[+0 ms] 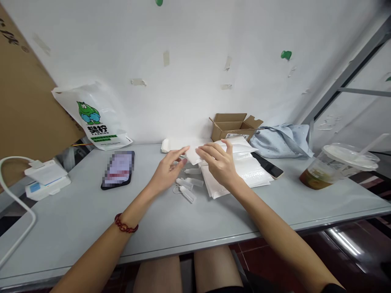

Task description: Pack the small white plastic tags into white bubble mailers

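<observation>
Between my hands is a small flat white piece point(192, 156), which looks like a card or folded paper. My left hand point(168, 169) has its fingertips at the piece's left edge, with the thumb just below them. The fingers of my right hand point(218, 160) are bent onto its right side, and its thumb is mostly hidden. Just below lie several small clear plastic dropper bottles point(187, 194), one with a thin ring. A stack of white bubble mailers point(253, 171) lies under and beside my right hand. Behind the piece is a pile of white cards or packets point(174, 144).
An open cardboard box point(230, 124) and a pale blue cloth bag point(281, 140) stand against the wall. A dark phone point(269, 166) lies by the mailers; another phone point(118, 169) is at left. A drink cup point(331, 167) is at right, a white charger point(47, 179) far left.
</observation>
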`<state>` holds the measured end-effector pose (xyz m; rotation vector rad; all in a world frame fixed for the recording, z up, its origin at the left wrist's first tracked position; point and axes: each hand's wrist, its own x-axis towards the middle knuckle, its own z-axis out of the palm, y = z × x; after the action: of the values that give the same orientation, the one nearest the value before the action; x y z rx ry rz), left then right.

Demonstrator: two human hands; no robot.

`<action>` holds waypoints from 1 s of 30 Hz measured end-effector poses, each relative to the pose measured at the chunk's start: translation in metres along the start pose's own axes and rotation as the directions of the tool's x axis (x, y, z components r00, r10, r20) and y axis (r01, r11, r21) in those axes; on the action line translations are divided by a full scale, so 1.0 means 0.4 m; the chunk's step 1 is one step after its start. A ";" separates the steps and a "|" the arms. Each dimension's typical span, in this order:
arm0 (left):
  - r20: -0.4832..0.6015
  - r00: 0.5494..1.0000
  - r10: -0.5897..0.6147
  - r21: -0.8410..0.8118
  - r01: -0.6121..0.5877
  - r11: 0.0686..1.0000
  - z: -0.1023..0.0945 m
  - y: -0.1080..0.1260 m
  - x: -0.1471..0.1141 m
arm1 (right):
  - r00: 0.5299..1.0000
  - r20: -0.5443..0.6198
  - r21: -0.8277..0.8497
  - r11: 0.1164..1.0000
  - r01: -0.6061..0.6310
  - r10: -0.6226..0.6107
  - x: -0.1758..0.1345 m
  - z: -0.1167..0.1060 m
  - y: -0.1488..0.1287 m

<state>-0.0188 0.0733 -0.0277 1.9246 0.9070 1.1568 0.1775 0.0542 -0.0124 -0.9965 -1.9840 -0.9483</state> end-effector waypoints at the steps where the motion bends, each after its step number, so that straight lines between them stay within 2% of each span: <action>1: 0.000 1.000 -0.004 0.007 0.004 1.000 0.005 0.001 0.000 | 1.000 -0.022 -0.001 1.000 0.013 -0.013 0.003 -0.004 -0.004; 4: 0.019 0.998 -0.062 -0.033 0.062 0.998 0.021 0.013 -0.002 | 0.995 -0.092 -0.021 1.000 0.021 -0.023 0.010 -0.016 -0.013; 8: 0.141 0.972 -0.187 -0.141 0.207 0.968 0.045 0.037 -0.007 | 0.995 -0.099 -0.039 0.999 -0.038 0.034 0.012 -0.023 -0.004; 10: 0.202 0.955 -0.215 -0.180 0.252 0.951 0.058 0.045 -0.011 | 0.997 -0.029 -0.046 0.997 -0.069 0.068 0.010 -0.020 0.012; 13: 0.303 0.916 -0.264 -0.173 0.326 0.929 0.079 0.050 -0.021 | 0.980 0.174 -0.025 0.995 -0.097 0.100 0.005 -0.012 0.039; 15: 0.340 0.892 -0.299 -0.139 0.362 0.922 0.091 0.050 -0.029 | 0.931 0.347 0.005 0.992 -0.124 0.114 0.004 -0.009 0.054; 17: 0.355 0.882 -0.311 -0.104 0.368 0.924 0.100 0.050 -0.037 | 0.853 0.505 0.007 0.987 -0.158 0.133 0.006 -0.008 0.063; 19: 0.371 0.882 -0.289 -0.073 0.339 0.938 0.107 0.051 -0.042 | 0.775 0.613 -0.017 0.983 -0.181 0.154 0.008 -0.007 0.070; 21: 0.379 0.886 -0.266 -0.045 0.304 0.951 0.109 0.054 -0.043 | 0.723 0.668 -0.048 0.979 -0.197 0.178 0.009 -0.006 0.078; 24: 0.312 0.916 -0.252 -0.027 0.273 0.962 0.099 0.051 -0.034 | 0.669 0.711 -0.054 0.964 -0.259 0.219 0.004 -0.003 0.095; 26: 0.172 0.962 -0.214 0.023 0.214 0.977 0.080 0.031 -0.021 | 0.645 0.727 -0.016 0.945 -0.326 0.235 0.000 -0.001 0.104; 28: -0.015 0.994 -0.107 0.204 0.108 0.973 0.051 -0.009 -0.001 | 0.646 0.726 0.041 0.923 -0.383 0.236 -0.004 -0.001 0.110; 30: -0.111 0.990 0.083 0.438 -0.026 0.898 0.016 -0.063 0.020 | 0.671 0.703 0.086 0.908 -0.411 0.237 -0.007 -0.002 0.110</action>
<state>-0.0153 0.0915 -0.0477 2.2616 1.2767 1.1933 0.2165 0.0718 -0.0014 -1.6569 -2.2941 -0.1064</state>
